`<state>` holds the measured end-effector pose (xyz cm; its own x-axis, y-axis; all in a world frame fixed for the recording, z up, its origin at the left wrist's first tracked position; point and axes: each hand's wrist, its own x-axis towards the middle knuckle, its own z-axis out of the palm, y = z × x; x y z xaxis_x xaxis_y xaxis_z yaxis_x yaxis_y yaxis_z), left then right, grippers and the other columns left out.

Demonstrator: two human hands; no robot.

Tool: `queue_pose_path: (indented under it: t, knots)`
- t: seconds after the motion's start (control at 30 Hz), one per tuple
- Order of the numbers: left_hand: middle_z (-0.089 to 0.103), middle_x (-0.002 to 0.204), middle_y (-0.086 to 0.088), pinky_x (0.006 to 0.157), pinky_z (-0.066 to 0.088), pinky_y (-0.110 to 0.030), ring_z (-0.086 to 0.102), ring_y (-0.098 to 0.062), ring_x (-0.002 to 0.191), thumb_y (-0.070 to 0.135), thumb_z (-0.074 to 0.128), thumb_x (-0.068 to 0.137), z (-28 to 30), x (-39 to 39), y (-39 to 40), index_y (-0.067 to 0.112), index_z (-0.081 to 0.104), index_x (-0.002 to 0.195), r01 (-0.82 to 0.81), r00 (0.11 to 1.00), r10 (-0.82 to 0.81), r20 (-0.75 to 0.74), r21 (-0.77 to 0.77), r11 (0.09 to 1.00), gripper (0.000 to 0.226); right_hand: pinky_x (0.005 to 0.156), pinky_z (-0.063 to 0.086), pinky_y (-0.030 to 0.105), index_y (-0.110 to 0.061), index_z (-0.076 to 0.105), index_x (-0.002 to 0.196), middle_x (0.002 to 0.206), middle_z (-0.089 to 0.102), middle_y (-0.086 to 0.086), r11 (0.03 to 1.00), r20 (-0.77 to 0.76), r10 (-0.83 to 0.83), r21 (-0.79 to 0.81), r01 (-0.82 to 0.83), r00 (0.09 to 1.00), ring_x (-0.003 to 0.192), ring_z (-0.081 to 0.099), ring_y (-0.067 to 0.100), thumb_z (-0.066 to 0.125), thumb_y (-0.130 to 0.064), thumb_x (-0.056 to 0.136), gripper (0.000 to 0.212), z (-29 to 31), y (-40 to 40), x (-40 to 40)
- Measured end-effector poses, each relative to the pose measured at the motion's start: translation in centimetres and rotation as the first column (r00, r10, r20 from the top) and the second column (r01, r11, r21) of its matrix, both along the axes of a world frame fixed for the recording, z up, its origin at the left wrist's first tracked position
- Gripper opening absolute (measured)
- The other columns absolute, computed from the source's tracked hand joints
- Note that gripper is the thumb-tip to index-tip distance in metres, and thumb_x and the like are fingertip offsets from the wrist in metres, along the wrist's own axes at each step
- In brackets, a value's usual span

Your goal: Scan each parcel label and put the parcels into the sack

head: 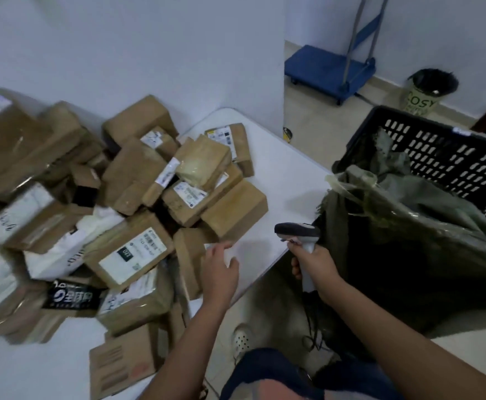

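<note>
Reaching for the next parcel, scanner ready

The left hand [220, 269], fingers loosely spread and holding nothing, hovers at the near edge of the parcels [114, 215] – a large heap on the white table [279, 180], so most work looks left; the right hand [312, 262] grips the scanner [299, 230] beside the open sack [403, 235] in the black crate [443, 157] – its contents unseen
</note>
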<state>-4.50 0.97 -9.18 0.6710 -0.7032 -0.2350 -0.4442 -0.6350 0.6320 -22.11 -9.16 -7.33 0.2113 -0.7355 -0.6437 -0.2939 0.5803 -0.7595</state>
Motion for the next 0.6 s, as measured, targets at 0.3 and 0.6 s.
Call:
queue_pose_path:
  t: [0.3,0.6]
  knots:
    - [0.019,0.156,-0.019,0.105,0.043,-0.046,0.042,-0.041,0.131,0.023,0.064,0.090,-0.9,8.8,3.0,0.023,0.008,0.158,-0.196,0.948,0.226,-0.222,0.150,0.969,0.088,0.048,0.047,0.028,-0.004,0.062,0.089,0.063,0.059,0.011,1.000,0.070,0.010,0.015,-0.011,0.997,0.049,0.055,0.017,0.066,-0.023,0.093,0.019,1.1,2.7,6.2]
    - [0.059,0.126,-0.002,0.085,0.054,-0.036,0.062,-0.021,0.103,0.029,0.069,0.090,3.4,12.5,5.2,0.032,0.049,0.133,-0.063,0.923,0.096,-0.373,0.101,0.993,0.048,0.047,0.046,0.027,-0.005,0.060,0.084,0.063,0.059,0.009,0.997,0.106,0.075,-0.028,-0.072,0.992,0.050,0.055,0.017,0.067,-0.025,0.092,0.023,2.3,2.9,7.5]
